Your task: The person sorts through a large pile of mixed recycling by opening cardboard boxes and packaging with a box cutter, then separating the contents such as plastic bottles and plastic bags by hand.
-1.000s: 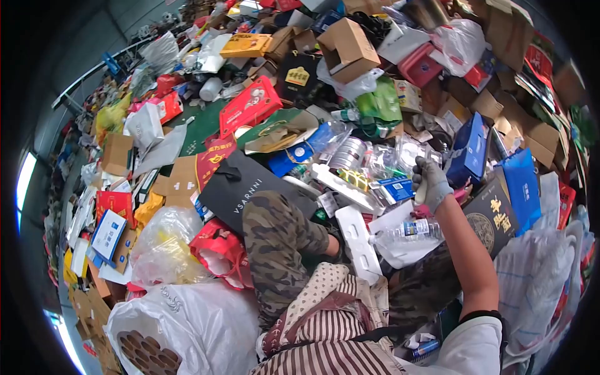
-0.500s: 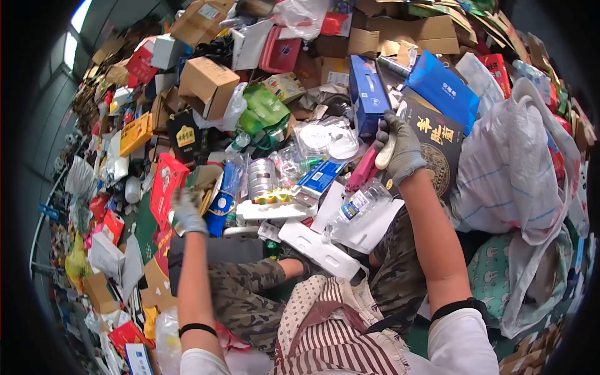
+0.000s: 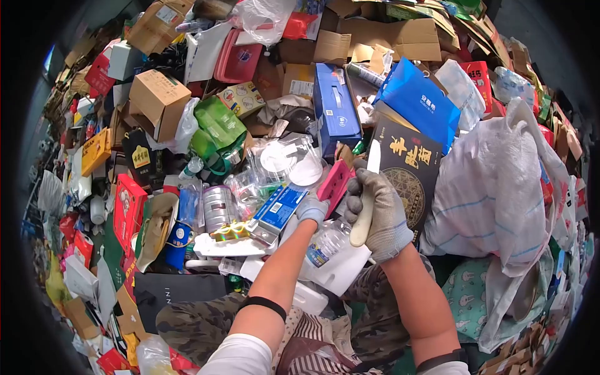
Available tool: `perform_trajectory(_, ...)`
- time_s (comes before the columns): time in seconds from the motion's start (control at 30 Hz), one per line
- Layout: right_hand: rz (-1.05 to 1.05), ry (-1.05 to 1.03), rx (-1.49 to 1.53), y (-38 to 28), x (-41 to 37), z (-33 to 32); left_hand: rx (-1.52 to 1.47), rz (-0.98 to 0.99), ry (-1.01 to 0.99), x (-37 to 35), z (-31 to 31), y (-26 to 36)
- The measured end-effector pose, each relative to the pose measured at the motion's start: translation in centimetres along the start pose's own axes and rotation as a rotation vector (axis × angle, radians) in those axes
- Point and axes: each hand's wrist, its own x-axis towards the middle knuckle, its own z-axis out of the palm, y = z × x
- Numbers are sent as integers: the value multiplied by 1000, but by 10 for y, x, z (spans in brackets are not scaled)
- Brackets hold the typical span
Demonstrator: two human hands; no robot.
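My gloved right hand point(image 3: 378, 215) is closed around a white-handled tool point(image 3: 365, 206), which stands nearly upright with its long end pointing up. To its left, my gloved left hand point(image 3: 312, 209) reaches the lower end of a pink-red box point(image 3: 336, 182); its fingers are largely hidden, so its grip is unclear. Under and between the hands is a clear plastic bottle point(image 3: 326, 244). A blue flat box point(image 3: 278, 208) lies just left of my left hand. The black box with gold characters point(image 3: 409, 169) is behind my right hand.
Mixed waste surrounds me. A blue carton point(image 3: 336, 109) and a blue bag point(image 3: 422, 100) are ahead. A large white sack point(image 3: 500, 187) bulges on the right. Further left are a green bag point(image 3: 215, 125), an open cardboard box point(image 3: 158, 100) and a red box point(image 3: 128, 209).
My left hand has come from the pile at the left across to the pink-red box. My right hand has moved lower and nearer, still holding the tool. The view has shifted rightward.
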Motion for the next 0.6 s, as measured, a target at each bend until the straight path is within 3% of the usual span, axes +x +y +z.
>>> perform_trajectory(0.1, -11, -47, -26, -3, -2, 0, -128, 4, -18, -12, -50, -18)
perform_trajectory(0.17, 0, -92, -35, -3, -7, 3, -379, 27, 11, 0, -59, -58)
perform_trajectory(0.2, 11, -123, -50, -1, -11, 6, -543, 17, -62, -35, -97, -47)
perform_trajectory(0.27, -22, -252, -115, 4, -19, 9, -415, -110, 150, -46, -120, -81)
perform_trajectory(0.33, -85, -369, -296, 12, -30, 11, -755, -93, 101, -43, -138, -140)
perform_trajectory(0.37, -126, -406, -410, 19, -33, 12, -1054, -77, 32, -93, -173, -117)
perform_trajectory(0.4, -104, -449, -484, 26, -36, 14, -1083, -188, -1, -119, -198, -122)
perform_trajectory(0.5, -100, -548, -643, 69, -47, 13, -1114, -126, -134, -210, -246, -134)
perform_trajectory(0.6, 110, -670, -690, 118, -83, 6, -840, -180, -138, -275, -245, -152)
